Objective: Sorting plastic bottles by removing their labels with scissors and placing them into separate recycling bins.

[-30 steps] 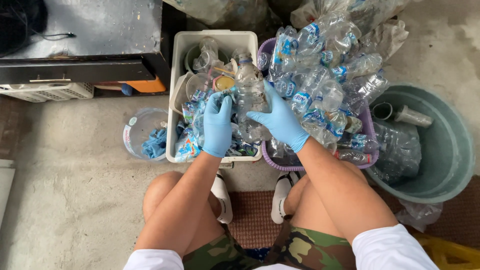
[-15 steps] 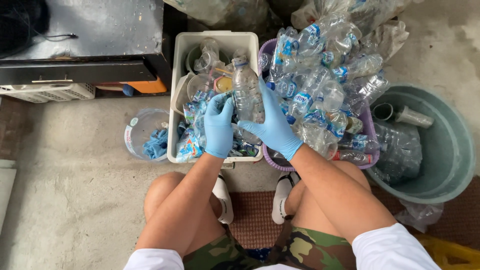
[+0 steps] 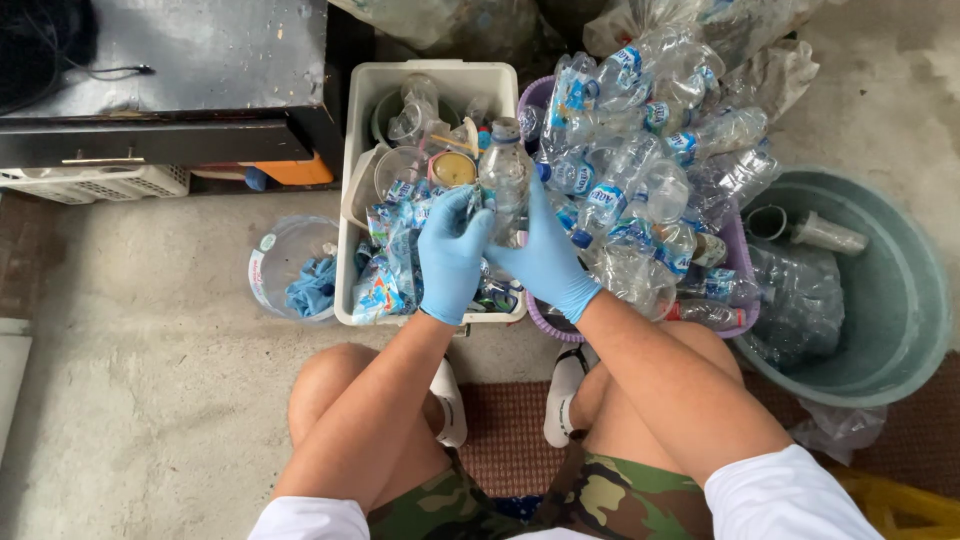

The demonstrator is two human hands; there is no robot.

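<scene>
Both my hands wear blue gloves and meet over a clear plastic bottle (image 3: 505,175). My right hand (image 3: 545,262) grips the bottle's lower body and holds it upright. My left hand (image 3: 452,255) pinches at the bottle's side, near its label area. The bottle hangs above a white rectangular bin (image 3: 361,120) that holds cups, lids and torn blue labels. Just right of it stands a purple basket (image 3: 737,262) heaped with several crushed clear bottles with blue labels.
A grey-green round tub (image 3: 905,300) with a few clear bottles stands at the right. A small clear bucket (image 3: 272,250) with blue caps or scraps sits left of the white bin. A dark cabinet (image 3: 170,70) and a white crate (image 3: 95,183) are at the upper left. My knees are below.
The bottle has shifted slightly left, over the white bin. My left hand has moved in onto the bottle's side, close against my right hand.
</scene>
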